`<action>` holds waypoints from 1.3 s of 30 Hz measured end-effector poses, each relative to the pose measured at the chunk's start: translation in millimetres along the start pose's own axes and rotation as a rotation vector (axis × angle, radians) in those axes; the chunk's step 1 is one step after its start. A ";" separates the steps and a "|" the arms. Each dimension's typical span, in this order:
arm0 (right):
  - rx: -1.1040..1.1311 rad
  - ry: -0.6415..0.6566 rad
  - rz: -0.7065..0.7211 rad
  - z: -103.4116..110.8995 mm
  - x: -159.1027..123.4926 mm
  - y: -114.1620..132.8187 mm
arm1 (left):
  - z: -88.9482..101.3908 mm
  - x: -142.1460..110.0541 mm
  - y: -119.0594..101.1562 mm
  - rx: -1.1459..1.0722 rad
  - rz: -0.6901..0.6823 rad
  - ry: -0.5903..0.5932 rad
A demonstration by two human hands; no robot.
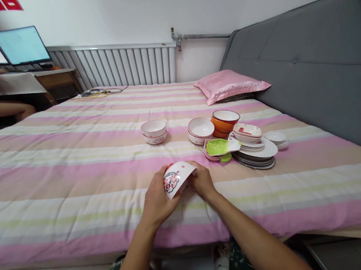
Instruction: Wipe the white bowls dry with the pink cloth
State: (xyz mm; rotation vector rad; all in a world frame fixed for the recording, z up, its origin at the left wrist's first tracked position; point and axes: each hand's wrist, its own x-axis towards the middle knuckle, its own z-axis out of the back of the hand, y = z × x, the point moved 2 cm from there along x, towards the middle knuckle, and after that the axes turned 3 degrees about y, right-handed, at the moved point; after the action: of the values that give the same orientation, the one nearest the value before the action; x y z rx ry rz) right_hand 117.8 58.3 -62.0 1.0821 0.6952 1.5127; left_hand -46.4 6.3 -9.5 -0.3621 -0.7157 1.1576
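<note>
A white bowl (182, 174) with a red and black blossom drawing is tipped on its side above the bed's front part. My left hand (158, 196) grips its left side, fingers wrapped round the rim or base. My right hand (201, 180) is closed at its right edge, with the fingertips partly hidden behind the bowl. Beyond my hands stand two stacked white bowls (154, 131) with a similar drawing. To their right is another pair of red-rimmed white bowls (201, 129).
Orange bowls (223, 126), green leaf-shaped dishes (220, 147), stacked plates (267, 148) and small white dishes (275, 137) crowd the right side of the striped bed (76, 184). Farther back lie a pink pillow (229, 83) and cables (105, 91). A person's leg (10, 109) shows by the desk at left.
</note>
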 end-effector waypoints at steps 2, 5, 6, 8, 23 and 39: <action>0.003 0.000 -0.001 -0.1 -0.1 -0.2 | 0.0 -0.4 0.4 0.001 -0.005 0.000; 0.005 -0.001 -0.002 -0.1 -0.1 -0.3 | -0.1 -0.6 1.0 0.003 -0.007 -0.002; 0.006 -0.002 -0.003 -0.1 -0.1 -0.4 | -0.1 -0.5 1.1 0.003 -0.004 -0.003; 0.008 -0.002 -0.003 -0.1 0.0 -0.4 | -0.2 -0.1 1.1 0.002 0.002 0.000; 0.017 -0.002 -0.004 -0.4 -0.1 -0.2 | 0.2 -0.1 1.3 -0.011 0.011 0.017; 0.014 -0.001 0.002 -0.9 0.4 -1.2 | 0.0 -0.2 1.6 -0.020 0.020 0.013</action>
State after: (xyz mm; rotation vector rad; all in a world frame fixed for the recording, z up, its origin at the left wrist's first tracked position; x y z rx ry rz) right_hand 117.5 59.1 -63.3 1.0945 0.7047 1.5108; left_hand -47.6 6.8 -10.5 -0.3936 -0.7138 1.1666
